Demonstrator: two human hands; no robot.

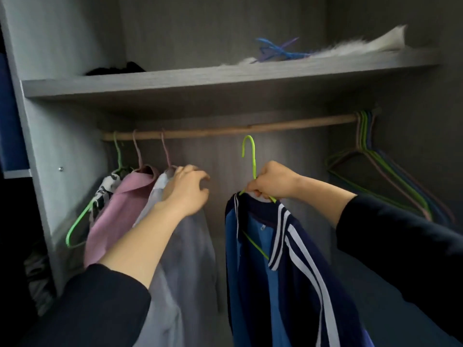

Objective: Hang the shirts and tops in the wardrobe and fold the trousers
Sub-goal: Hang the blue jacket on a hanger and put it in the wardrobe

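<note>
My right hand (271,181) grips a green hanger (251,156) by its neck; the hook sits just below the wooden rail (225,128), not on it. A navy and blue top with white stripes (288,259) hangs from this hanger. My left hand (186,191) rests against the shoulder of a pale grey shirt (190,259), fingers curved; whether it holds cloth I cannot tell. That shirt hangs on the rail beside a pink top (117,211) and a black-and-white patterned top (105,191).
Several bare coloured hangers (370,156) hang bunched at the rail's right end. The shelf (175,81) above carries blue hangers (278,52), a white furry item (350,47) and a dark garment (117,68). The wardrobe's left wall (45,136) stands close to the hung tops.
</note>
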